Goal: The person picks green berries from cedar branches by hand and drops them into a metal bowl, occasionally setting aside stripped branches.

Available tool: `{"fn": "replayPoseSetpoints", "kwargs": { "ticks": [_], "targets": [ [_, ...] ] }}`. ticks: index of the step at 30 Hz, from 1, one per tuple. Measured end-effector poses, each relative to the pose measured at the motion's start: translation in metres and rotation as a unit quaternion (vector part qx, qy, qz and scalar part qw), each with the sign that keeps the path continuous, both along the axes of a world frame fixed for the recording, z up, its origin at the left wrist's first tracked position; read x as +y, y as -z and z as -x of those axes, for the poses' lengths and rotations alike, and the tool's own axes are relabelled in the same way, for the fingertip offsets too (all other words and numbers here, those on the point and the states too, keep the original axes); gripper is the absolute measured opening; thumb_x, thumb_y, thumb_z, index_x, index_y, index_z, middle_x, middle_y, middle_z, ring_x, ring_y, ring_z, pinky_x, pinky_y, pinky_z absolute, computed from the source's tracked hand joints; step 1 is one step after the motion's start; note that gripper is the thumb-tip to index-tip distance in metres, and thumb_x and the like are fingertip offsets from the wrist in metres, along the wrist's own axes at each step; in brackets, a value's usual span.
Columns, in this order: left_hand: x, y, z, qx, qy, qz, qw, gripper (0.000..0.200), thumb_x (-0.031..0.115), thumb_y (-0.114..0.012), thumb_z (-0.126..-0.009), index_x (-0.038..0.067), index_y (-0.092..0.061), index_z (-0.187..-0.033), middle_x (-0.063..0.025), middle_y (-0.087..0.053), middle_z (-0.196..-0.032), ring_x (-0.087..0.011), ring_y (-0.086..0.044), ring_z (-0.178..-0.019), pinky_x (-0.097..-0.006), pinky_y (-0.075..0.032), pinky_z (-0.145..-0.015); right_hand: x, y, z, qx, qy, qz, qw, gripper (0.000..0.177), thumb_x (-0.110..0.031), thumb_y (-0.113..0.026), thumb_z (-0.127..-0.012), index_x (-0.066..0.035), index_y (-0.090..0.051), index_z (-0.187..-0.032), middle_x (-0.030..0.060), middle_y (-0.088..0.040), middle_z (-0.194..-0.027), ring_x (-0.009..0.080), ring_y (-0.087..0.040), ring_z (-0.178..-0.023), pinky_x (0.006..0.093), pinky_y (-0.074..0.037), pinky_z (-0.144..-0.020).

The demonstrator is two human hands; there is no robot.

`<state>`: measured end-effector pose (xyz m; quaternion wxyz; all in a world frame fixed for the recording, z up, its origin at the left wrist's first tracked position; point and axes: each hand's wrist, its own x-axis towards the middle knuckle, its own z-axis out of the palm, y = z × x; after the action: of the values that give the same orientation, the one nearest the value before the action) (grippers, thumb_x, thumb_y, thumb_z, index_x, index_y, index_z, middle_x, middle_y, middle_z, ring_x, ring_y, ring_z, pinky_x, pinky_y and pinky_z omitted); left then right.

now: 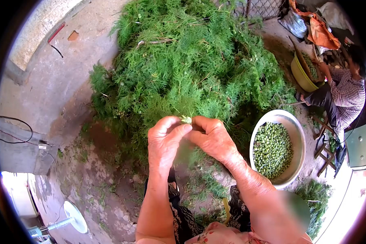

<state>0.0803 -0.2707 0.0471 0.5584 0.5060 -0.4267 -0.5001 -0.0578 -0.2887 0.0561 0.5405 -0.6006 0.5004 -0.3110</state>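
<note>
My left hand [166, 140] and my right hand [214, 139] meet in front of me, fingers closed in a pinch. Between their fingertips is a small pale green cone [186, 119], and a blurred bit of green hangs just below. Right behind them rises a large heap of feathery evergreen branches [183, 61]. To the right of my right forearm stands a wide metal basin [299, 142], part filled with round green cones [272, 150].
At the far right a person [345, 93] in a checked shirt sits by a yellow tub [301, 75]. Wooden stool legs [324, 152] stand near them. A white fan [75, 216] is at lower left. Sacks [321, 30] lie at the upper right; cut greenery [315, 203] lies below the basin.
</note>
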Motion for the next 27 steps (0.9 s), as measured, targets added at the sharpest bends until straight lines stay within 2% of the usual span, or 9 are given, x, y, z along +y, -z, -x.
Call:
{"fn": "replayPoseSetpoints", "kwargs": {
  "ticks": [2, 6, 8, 11, 15, 20, 27],
  "targets": [
    [0.000, 0.002, -0.003, 0.007, 0.000, -0.019, 1.000, 0.016, 0.006, -0.070, -0.075, 0.000, -0.063, -0.088, -0.0013, -0.061, -0.073, -0.0054, -0.051, -0.061, -0.0185, -0.040, -0.052, 0.002, -0.005, -0.003, -0.044, 0.014, -0.003, 0.999, 0.016, -0.008, -0.056, -0.080, 0.006, -0.057, -0.087, 0.0109, -0.060, -0.067, 0.0129, -0.059, -0.061, 0.0287, -0.047, -0.056],
    [-0.001, 0.003, -0.006, 0.013, -0.003, -0.025, 1.000, 0.015, 0.008, -0.070, -0.075, 0.001, -0.063, -0.086, 0.0005, -0.060, -0.071, -0.0024, -0.046, -0.055, -0.0165, -0.033, -0.044, 0.002, -0.014, -0.001, -0.053, -0.027, -0.005, 0.998, 0.014, -0.007, -0.053, -0.082, 0.006, -0.057, -0.086, 0.0097, -0.060, -0.071, 0.0124, -0.061, -0.064, 0.0257, -0.048, -0.057],
    [-0.002, 0.003, -0.008, 0.027, -0.003, -0.017, 0.999, 0.013, 0.008, -0.069, -0.076, 0.000, -0.063, -0.085, -0.0001, -0.058, -0.068, -0.0035, -0.044, -0.050, -0.0175, -0.032, -0.042, 0.003, -0.013, 0.000, -0.080, -0.052, 0.027, 0.995, 0.014, -0.006, -0.051, -0.084, 0.006, -0.057, -0.088, 0.0107, -0.060, -0.073, 0.0132, -0.062, -0.066, 0.0259, -0.048, -0.057],
    [-0.002, 0.005, -0.007, 0.034, -0.007, -0.018, 0.999, 0.013, 0.007, -0.069, -0.076, 0.000, -0.063, -0.084, -0.0003, -0.057, -0.067, -0.0041, -0.042, -0.048, -0.0182, -0.032, -0.041, 0.001, 0.001, -0.003, -0.146, -0.047, 0.012, 0.988, 0.015, -0.005, -0.048, -0.086, 0.007, -0.056, -0.089, 0.0115, -0.060, -0.074, 0.0141, -0.063, -0.068, 0.0262, -0.049, -0.058],
    [-0.001, 0.006, -0.007, 0.033, 0.006, -0.034, 0.999, 0.014, 0.008, -0.070, -0.075, 0.002, -0.063, -0.084, 0.0009, -0.058, -0.068, -0.0032, -0.044, -0.052, -0.0181, -0.032, -0.043, 0.003, -0.007, -0.003, -0.093, -0.031, 0.039, 0.994, 0.014, -0.004, -0.045, -0.086, 0.006, -0.055, -0.086, 0.0115, -0.058, -0.070, 0.0144, -0.060, -0.063, 0.0266, -0.049, -0.057],
    [-0.002, 0.008, -0.008, 0.050, 0.012, -0.029, 0.998, 0.014, 0.007, -0.070, -0.075, 0.000, -0.062, -0.085, 0.0006, -0.056, -0.067, -0.0042, -0.043, -0.047, -0.0182, -0.032, -0.040, 0.005, 0.001, -0.003, -0.019, -0.016, 0.130, 0.991, 0.010, -0.003, -0.047, -0.083, 0.005, -0.052, -0.080, 0.0126, -0.054, -0.064, 0.0149, -0.051, -0.055, 0.0298, -0.044, -0.052],
    [-0.001, 0.008, -0.008, 0.079, 0.029, -0.032, 0.996, 0.017, 0.012, -0.069, -0.077, 0.001, -0.061, -0.087, 0.0011, -0.054, -0.066, -0.0043, -0.042, -0.047, -0.0179, -0.030, -0.039, 0.003, 0.007, -0.001, -0.060, -0.008, 0.051, 0.997, 0.012, -0.005, -0.046, -0.083, 0.003, -0.052, -0.077, 0.0092, -0.049, -0.058, 0.0123, -0.046, -0.055, 0.0304, -0.040, -0.050]
  ]
}}
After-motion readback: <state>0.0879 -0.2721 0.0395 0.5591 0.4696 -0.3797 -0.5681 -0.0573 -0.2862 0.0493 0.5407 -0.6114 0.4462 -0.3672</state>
